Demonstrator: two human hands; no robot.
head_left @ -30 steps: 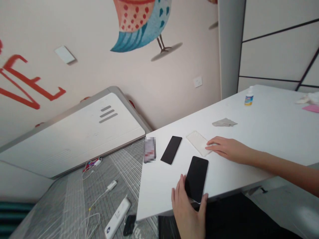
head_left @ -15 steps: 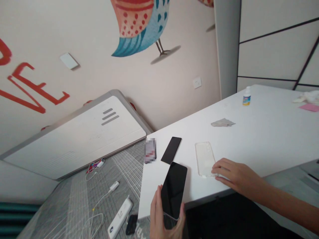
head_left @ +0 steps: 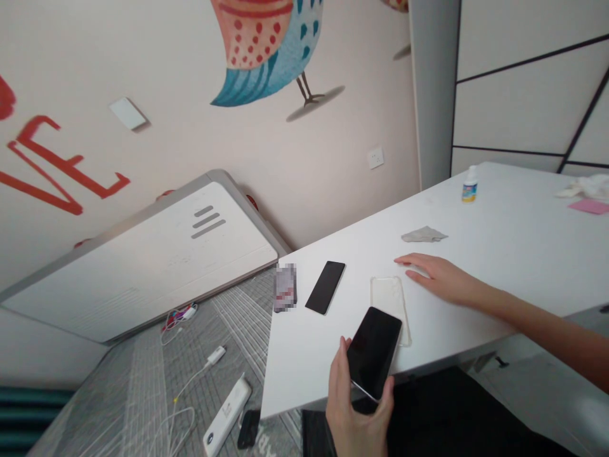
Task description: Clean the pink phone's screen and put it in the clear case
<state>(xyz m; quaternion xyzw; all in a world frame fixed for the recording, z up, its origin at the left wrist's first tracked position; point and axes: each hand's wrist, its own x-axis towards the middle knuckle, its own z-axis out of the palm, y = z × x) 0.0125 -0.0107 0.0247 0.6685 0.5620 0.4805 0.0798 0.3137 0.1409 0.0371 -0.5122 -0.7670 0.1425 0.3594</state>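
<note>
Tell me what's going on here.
A person is holding a black smartphone in their left hand, raised just over the edge of a white table. Their right hand rests on the table, close beside a clear phone case, which lies partly below the smartphone in this view. A black phone-sized slab, a pixelated packet, a grey cloth and a small bottle also sit on the table.

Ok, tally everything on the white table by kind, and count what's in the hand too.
Black phones: 2, one in the left hand
Clear phone case: 1
Pixelated packet: 1
Small bottle: 1
Cloths: 3
Total: 8
</note>
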